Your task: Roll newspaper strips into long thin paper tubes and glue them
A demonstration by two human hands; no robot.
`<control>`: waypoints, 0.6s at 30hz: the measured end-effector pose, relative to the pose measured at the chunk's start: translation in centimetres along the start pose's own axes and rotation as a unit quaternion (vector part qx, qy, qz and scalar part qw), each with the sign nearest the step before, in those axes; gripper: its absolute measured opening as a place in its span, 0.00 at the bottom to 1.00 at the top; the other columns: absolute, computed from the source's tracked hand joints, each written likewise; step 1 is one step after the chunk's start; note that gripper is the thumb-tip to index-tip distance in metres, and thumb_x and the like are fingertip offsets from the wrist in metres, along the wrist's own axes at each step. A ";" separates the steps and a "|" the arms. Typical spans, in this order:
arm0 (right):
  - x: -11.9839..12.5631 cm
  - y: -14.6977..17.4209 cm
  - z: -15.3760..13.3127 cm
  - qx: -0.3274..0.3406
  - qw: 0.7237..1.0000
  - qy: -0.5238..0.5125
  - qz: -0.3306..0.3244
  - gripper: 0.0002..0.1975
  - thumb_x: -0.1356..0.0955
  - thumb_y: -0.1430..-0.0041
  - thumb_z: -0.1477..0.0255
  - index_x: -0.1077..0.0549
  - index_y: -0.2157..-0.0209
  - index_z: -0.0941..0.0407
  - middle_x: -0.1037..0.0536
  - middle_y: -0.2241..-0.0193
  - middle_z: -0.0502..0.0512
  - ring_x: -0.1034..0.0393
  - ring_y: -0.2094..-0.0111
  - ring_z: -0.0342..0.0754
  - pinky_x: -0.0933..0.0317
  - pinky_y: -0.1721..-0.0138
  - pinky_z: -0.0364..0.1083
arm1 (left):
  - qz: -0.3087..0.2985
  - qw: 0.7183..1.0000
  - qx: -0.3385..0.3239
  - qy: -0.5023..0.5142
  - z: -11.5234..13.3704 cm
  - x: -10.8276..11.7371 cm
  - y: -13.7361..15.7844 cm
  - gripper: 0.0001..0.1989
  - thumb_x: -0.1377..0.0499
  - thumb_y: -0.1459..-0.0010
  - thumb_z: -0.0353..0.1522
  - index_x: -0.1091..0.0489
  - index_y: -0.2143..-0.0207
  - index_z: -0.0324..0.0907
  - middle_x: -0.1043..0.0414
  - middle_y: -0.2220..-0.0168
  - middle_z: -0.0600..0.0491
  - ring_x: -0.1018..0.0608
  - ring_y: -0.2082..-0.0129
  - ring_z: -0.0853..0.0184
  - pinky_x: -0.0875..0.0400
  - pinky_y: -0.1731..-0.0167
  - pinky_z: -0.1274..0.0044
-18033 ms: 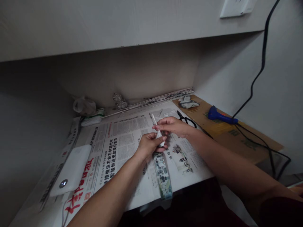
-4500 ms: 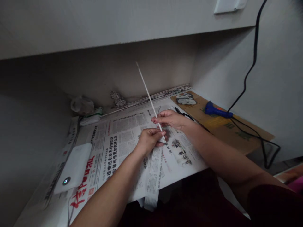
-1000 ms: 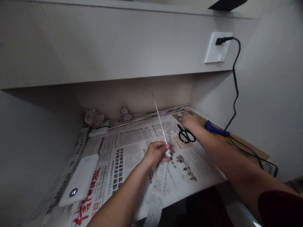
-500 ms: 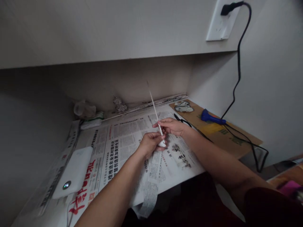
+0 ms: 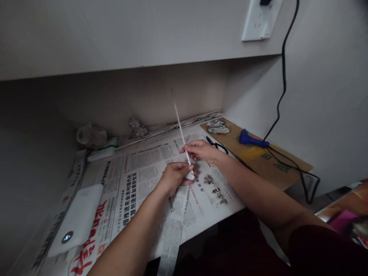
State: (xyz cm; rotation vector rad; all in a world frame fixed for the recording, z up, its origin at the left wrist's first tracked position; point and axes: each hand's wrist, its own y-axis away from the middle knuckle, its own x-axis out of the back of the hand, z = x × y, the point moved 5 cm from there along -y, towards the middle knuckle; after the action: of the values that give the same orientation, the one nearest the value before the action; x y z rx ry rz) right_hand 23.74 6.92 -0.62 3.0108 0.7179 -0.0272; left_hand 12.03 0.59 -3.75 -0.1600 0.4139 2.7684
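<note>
A thin pale stick (image 5: 179, 124), wrapped in paper at its lower end, slants up and away between my hands. My left hand (image 5: 176, 175) pinches the white paper at the bottom of it. Higher up, my right hand (image 5: 202, 150) closes thumb and fingers around the shaft. From beneath the left hand a long strip of newspaper (image 5: 171, 237) runs towards me and over the table's front edge. How the strip joins the stick is hidden by the fingers. Beyond my right wrist lie black-handled scissors or pliers (image 5: 220, 146).
Newspaper sheets (image 5: 152, 157) cover the table. A white power bank (image 5: 79, 214) lies at left. On cardboard (image 5: 287, 174) at right rests a blue glue gun (image 5: 253, 141) with a black cord. Long thin rods (image 5: 172, 128) line the back wall, beneath an overhanging panel (image 5: 143, 34).
The view has shifted slightly, moving everything left in the picture. Both hands keep their grip on the stick. The newspaper strip now hangs straighter, its lower end further towards me.
</note>
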 end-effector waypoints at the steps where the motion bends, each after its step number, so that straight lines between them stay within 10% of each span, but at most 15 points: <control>1: -0.2 0.1 0.0 -0.004 1.000 -0.003 -0.026 0.19 0.29 0.50 0.59 0.23 0.64 0.60 0.31 0.80 0.49 0.40 0.78 0.37 0.49 0.81 0.36 | 0.002 1.000 -0.001 -0.002 0.0 0.0 0.0 0.18 0.33 0.56 0.41 0.25 0.68 0.35 0.24 0.70 0.46 0.23 0.74 0.68 0.26 0.75 0.78; 18: 0.2 0.2 0.6 -0.037 0.998 -0.053 -0.006 0.12 0.26 0.55 0.65 0.25 0.72 0.60 0.24 0.68 0.55 0.31 0.67 0.42 0.35 0.67 0.41 | -0.006 1.000 -0.019 -0.014 0.0 0.0 -0.2 0.16 0.35 0.54 0.39 0.25 0.68 0.35 0.25 0.69 0.45 0.23 0.73 0.68 0.26 0.75 0.78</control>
State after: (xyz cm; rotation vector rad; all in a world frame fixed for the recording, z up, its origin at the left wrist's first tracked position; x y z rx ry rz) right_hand 23.98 6.82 -1.23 2.9091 0.7093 -0.1565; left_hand 12.06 0.73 -3.79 -0.1331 0.3531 2.7653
